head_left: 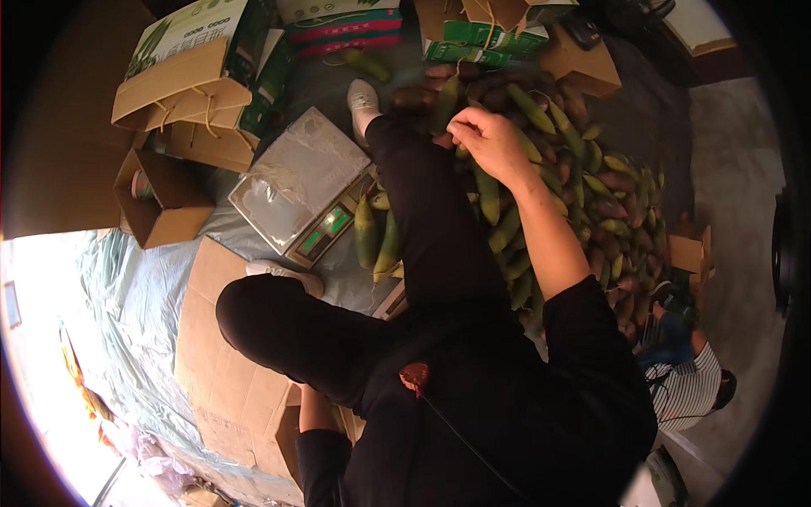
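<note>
My right hand (490, 144) reaches over the far side of a big pile of produce, its fingers closed on the lower end of a green radish (445, 103). The radish's thin root points away from me. Under and around that hand lie many long green radishes (488, 190) and dark reddish roots (608, 207). My left forearm (316, 411) goes down beside an open cardboard box (287, 435) at my left; its hand is hidden behind my thigh. A scale (300, 182) with a lit green display stands left of my outstretched leg, and a few green radishes (365, 234) lie beside it.
Printed carton bags (182, 93) and a small open box (160, 198) stand at the far left. Green cartons (481, 46) and a brown box (579, 61) line the back. A flattened cardboard flap (211, 338) lies on plastic sheeting. Another person in stripes (688, 393) is at the right.
</note>
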{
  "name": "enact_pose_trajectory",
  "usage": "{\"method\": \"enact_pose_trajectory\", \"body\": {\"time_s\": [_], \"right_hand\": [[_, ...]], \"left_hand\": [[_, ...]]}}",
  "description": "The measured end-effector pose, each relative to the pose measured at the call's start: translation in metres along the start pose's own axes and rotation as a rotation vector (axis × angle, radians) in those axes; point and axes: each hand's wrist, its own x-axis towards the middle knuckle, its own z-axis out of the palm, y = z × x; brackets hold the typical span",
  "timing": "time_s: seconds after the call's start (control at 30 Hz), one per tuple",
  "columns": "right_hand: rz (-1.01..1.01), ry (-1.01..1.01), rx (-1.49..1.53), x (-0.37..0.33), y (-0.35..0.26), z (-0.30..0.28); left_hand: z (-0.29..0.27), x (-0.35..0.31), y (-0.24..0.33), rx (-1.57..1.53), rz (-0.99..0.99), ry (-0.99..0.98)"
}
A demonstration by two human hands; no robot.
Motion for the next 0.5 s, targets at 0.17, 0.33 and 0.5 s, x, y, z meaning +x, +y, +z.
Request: {"method": "enact_pose_trajectory", "body": {"time_s": [0.17, 0.33, 0.5], "right_hand": [[0.061, 0.027, -0.147, 0.004, 0.055, -0.003], [0.127, 0.088, -0.284, 0.011, 0.098, -0.010], [0.149, 0.179, -0.094, 0.054, 0.163, -0.035]], "left_hand": [[0.002, -0.042, -0.027, -0.096, -0.008, 0.032], [-0.009, -0.074, -0.056, -0.178, -0.033, 0.084], [-0.012, -0.082, -0.067, -0.271, -0.056, 0.154]]}}
